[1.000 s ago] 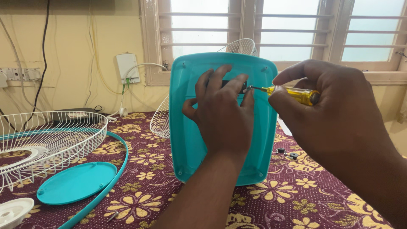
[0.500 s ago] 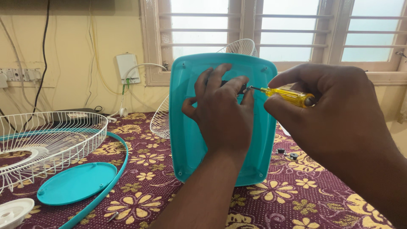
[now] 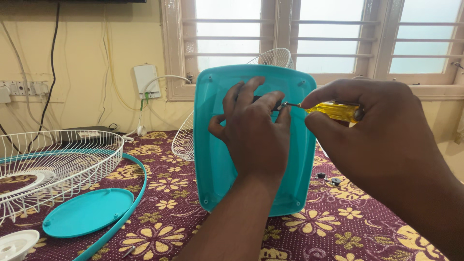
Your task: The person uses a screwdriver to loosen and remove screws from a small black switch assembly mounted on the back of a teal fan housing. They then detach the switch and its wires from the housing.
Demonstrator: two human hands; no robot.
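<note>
A teal plastic fan base panel (image 3: 217, 164) stands upright on the table, its underside toward me. My left hand (image 3: 253, 130) presses flat against its middle, fingers spread over a dark part near the top. My right hand (image 3: 372, 135) grips a yellow-handled screwdriver (image 3: 333, 110), held level, its metal tip touching the panel right beside my left fingertips.
A white wire fan guard (image 3: 53, 164) with a teal rim lies at the left, a teal round cover (image 3: 87, 217) beside it. A second wire guard (image 3: 275, 58) stands behind the panel. Small dark screws (image 3: 327, 179) lie on the floral tablecloth (image 3: 338, 227). A white plastic part (image 3: 17, 244) sits bottom left.
The screwdriver tip stays at the panel. My right hand has shifted slightly on the handle. The left hand and the panel are where they were.
</note>
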